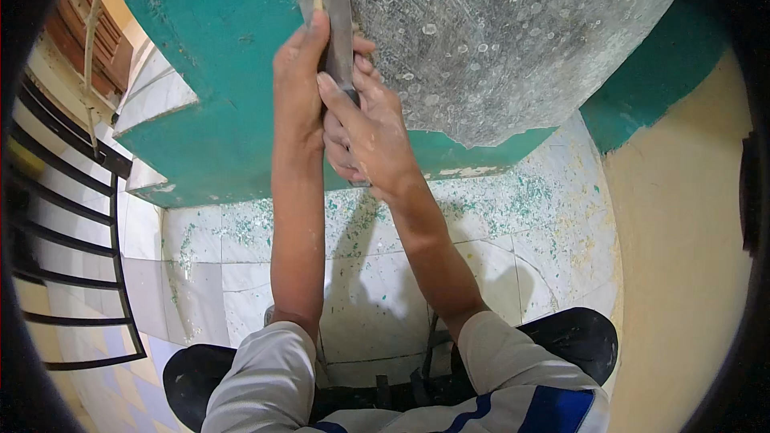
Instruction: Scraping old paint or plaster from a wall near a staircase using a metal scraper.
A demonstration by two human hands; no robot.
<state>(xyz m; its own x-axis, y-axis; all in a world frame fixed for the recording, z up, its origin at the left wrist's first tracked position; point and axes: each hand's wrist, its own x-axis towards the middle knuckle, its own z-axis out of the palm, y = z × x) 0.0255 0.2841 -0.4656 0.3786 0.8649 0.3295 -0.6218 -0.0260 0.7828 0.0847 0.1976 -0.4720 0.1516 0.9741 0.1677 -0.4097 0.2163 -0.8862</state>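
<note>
A flat metal paint scraper (341, 51) lies in both my hands against the wall in front of me. My right hand (373, 126) grips its handle, most of which is hidden by the fingers. Higher up, my left hand (301, 72) holds the blade, with its thumb along the flat face. The blade's top end meets the border between green paint (240, 72) and a stripped grey patch of wall (481, 42). Pale, ragged paint edges surround this patch, and small whitish ring marks dot it. White dust clings to my right hand.
Green and pale paint flakes (240, 222) litter the white tiled floor (373, 276) below the wall. A black metal railing (66, 273) stands at left, beside white stair treads (157, 87). At right rises a cream wall (674, 240). My bent knees (571, 337) flank the floor.
</note>
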